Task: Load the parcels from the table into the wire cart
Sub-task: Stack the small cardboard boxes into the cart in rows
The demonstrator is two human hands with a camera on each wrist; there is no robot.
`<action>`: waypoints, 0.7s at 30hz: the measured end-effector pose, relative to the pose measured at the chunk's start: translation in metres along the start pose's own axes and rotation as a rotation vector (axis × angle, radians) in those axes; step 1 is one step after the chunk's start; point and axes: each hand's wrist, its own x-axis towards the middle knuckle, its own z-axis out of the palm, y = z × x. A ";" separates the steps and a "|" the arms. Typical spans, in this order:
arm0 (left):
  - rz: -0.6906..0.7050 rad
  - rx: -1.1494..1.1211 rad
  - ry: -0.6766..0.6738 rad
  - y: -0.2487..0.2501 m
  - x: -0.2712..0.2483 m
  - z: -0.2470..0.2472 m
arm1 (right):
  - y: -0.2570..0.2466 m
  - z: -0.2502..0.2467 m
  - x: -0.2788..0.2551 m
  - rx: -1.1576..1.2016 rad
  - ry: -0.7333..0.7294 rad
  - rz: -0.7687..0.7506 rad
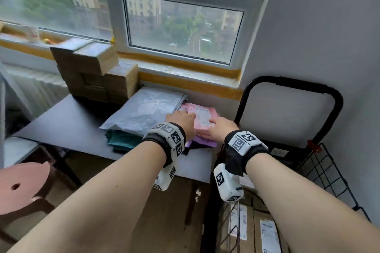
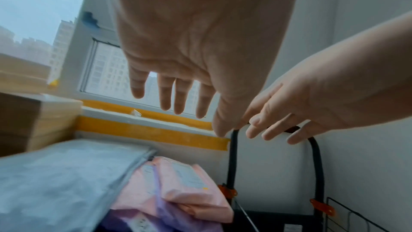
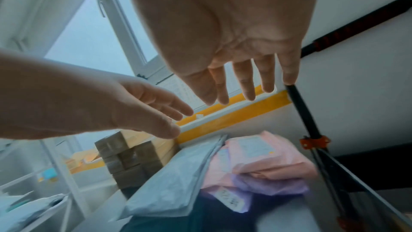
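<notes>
- The left hand (image 1: 182,119) has its fingers straight and slightly spread, palm down, gripping nothing; the left wrist view shows open air between the fingertips (image 2: 165,101) and the parcels below.
- The right hand (image 1: 222,127) is likewise flat and loose-fingered, holding nothing. From the head view both hands sit over the pink parcel (image 1: 202,118), but whether they touch it I cannot tell.
- The pink parcel is a soft, puffy plastic mailer bag with a white printed label on top, and it crowns a small pile at the right end of the table (image 1: 67,121).
- Directly beneath the pink parcel lies a lilac mailer (image 3: 267,184) with its own label, and under that something dark.
- Just left of the pink parcel, overlapping its edge, lies a large flat grey mailer (image 1: 144,111) with a white label; teal bags (image 1: 123,139) stick out from under its near side.
- Further left of the pink parcel, against the window sill (image 1: 185,72), stands a stack of brown cardboard boxes (image 1: 92,72).
- Right of the pink parcel, just off the table's end, stands the wire cart (image 1: 320,162), with a black tubular handle and orange clips; labelled cardboard boxes (image 1: 255,230) already lie in it.
- A pink stool (image 1: 22,183) is well to the left of the pink parcel, on the near side of the table.
</notes>
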 end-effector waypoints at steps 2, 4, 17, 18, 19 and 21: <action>-0.037 0.026 0.039 -0.030 -0.018 -0.012 | -0.035 0.000 -0.004 -0.017 0.009 -0.046; -0.081 0.035 0.068 -0.060 -0.035 -0.026 | -0.069 -0.001 -0.006 -0.011 0.037 -0.090; -0.277 0.076 0.147 -0.217 -0.065 -0.079 | -0.242 -0.006 0.034 -0.041 0.052 -0.328; -0.289 0.083 0.148 -0.229 -0.059 -0.081 | -0.253 -0.006 0.042 -0.041 0.057 -0.341; -0.299 0.090 0.146 -0.241 -0.052 -0.083 | -0.263 -0.006 0.052 -0.040 0.057 -0.348; -0.313 0.106 0.149 -0.265 -0.036 -0.089 | -0.284 -0.007 0.075 -0.030 0.061 -0.354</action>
